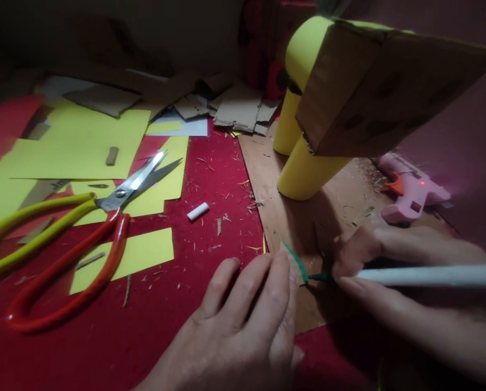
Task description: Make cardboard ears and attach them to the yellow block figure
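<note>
Gripped in my right hand (pixel 389 288) is a white-barrelled marker (pixel 425 275) with a green tip. The tip touches the brown cardboard sheet (pixel 324 217), at the end of a short curved green line (pixel 297 262). My left hand (pixel 243 315) lies with its fingers out along the sheet's left edge, just beside that line; its thumb is mostly hidden. Behind my hands stands a cardboard construction (pixel 368 92) with two yellow tubular legs (pixel 308 174) resting on the cardboard.
Red-and-yellow-handled scissors (pixel 120 198) lie partly opened over yellow paper (pixel 80 130) at left. A small white stick (pixel 197 211) sits on the red surface (pixel 210 174) among shreds. Cardboard scraps (pixel 238 106) pile up behind. A pink glue gun (pixel 416 190) with a lit red light is at right.
</note>
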A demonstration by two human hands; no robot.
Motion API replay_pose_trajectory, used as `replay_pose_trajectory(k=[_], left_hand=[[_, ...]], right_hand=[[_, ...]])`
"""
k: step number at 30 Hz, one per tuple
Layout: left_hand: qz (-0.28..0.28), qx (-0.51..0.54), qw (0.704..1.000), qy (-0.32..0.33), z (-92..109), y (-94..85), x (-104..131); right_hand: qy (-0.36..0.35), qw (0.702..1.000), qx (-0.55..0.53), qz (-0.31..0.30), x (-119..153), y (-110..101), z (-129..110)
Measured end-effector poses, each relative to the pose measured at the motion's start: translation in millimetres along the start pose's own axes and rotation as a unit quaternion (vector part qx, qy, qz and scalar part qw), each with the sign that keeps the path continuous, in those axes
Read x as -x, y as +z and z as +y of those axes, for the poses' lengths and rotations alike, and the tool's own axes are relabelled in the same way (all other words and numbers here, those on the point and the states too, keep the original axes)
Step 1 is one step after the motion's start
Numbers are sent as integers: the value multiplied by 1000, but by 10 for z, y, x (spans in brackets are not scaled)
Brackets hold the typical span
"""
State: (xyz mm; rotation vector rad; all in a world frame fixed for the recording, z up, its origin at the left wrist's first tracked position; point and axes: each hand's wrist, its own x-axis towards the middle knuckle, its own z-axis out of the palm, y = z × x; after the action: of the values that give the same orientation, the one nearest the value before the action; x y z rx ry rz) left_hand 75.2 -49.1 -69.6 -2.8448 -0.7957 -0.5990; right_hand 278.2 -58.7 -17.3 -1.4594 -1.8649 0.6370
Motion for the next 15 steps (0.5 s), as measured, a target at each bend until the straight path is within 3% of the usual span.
replay_pose_trajectory(k=[8, 15], left_hand=[[4, 5, 1000, 4, -6, 18, 3], [1, -1, 1000, 1, 5, 4, 13]], right_hand=[[-43, 999, 13, -4, 2, 59, 17], [-30, 999, -18, -16, 9, 77, -9]])
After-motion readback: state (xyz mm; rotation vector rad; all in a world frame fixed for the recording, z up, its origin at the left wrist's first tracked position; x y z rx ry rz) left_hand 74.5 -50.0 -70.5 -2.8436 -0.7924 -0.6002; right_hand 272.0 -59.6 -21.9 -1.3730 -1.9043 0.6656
